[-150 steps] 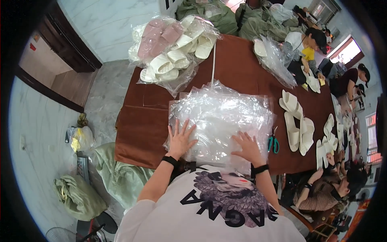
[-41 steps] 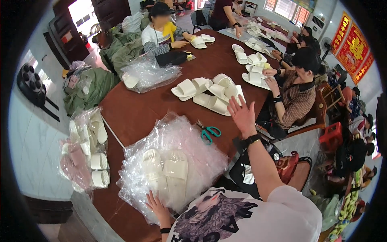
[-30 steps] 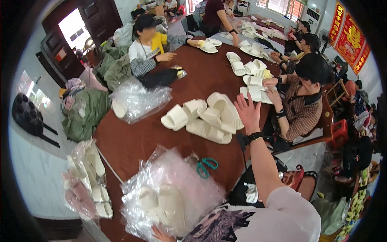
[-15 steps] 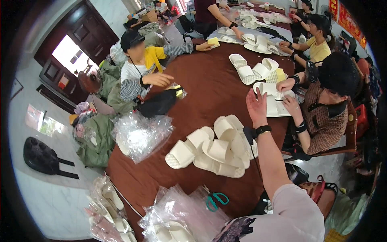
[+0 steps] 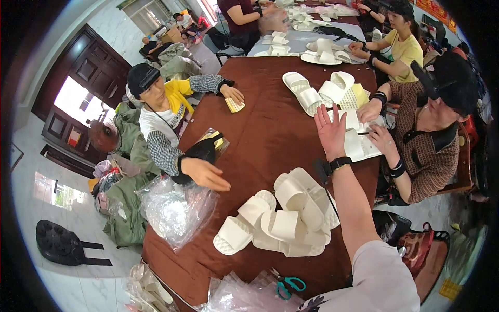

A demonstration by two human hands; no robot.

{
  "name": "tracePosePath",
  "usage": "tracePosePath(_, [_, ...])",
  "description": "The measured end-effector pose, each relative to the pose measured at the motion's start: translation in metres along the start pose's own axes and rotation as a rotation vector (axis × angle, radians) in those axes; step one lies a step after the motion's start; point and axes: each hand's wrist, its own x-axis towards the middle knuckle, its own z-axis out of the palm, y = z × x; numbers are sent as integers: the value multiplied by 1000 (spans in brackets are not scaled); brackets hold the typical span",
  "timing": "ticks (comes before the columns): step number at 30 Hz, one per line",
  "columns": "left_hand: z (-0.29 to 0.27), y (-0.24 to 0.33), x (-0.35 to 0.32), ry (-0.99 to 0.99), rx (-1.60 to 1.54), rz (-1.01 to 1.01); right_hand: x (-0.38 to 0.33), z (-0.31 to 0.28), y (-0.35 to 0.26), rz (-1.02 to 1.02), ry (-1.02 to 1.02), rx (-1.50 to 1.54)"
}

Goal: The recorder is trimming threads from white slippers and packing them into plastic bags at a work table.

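Observation:
My right hand (image 5: 330,130) is stretched out over the brown table (image 5: 260,130), fingers spread and palm down, holding nothing. A black band sits on its wrist. It hovers between a pile of white slippers (image 5: 285,218) near me and more white slippers (image 5: 312,93) farther along the table. My left hand is out of the picture. At the lower edge lie crinkled clear plastic bags (image 5: 239,297) and teal-handled scissors (image 5: 289,284).
A person in yellow and check sleeves on the left reaches an open hand (image 5: 205,174) toward the table edge, above a bundle of clear plastic bags (image 5: 174,208). A person in a brown top (image 5: 426,151) works on the right. More people sit at the far end.
The view has swung away from the plastic bags toward the far end of the table. My right hand has stayed raised and open, now farther along the table past the slipper pile.

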Motion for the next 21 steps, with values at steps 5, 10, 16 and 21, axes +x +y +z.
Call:
tracePosePath(5, [0, -12, -11, -59, -11, 21, 9, 0, -10, -14, -44, 21])
tracePosePath(10, [-8, -19, -5, -74, -30, 33, 19, 2, -13, -11, -53, 51])
tracePosePath(16, [-11, -4, 19, -59, -93, 58, 28, 10, -18, -3, -39, 93])
tracePosePath(21, [-8, 12, 32, -55, -157, 73, 29, 11, -19, 29, -62, 82])
